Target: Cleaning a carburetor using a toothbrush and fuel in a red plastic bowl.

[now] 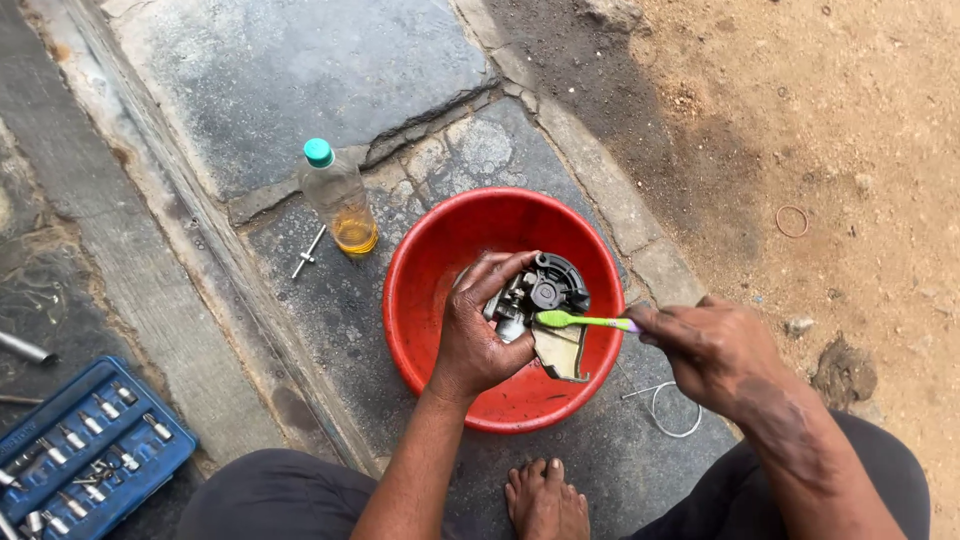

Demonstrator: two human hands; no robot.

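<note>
My left hand (pixel 478 330) grips a grey and black metal engine part (pixel 543 300) over a red plastic basin (pixel 440 250). A tan gasket flap (pixel 560 350) hangs from the part's underside. My right hand (pixel 705 345) holds a green toothbrush (pixel 580 320) by its handle. The brush head rests against the middle of the part. Dark oily residue lies in the bottom of the basin.
A clear bottle (pixel 340 200) with a teal cap and some yellow liquid stands left of the basin, a small T-shaped metal tool (pixel 308 252) beside it. A blue socket set case (pixel 85 450) lies open at lower left. A wire loop (pixel 672 408) lies right of the basin. My bare foot (pixel 545 500) is below.
</note>
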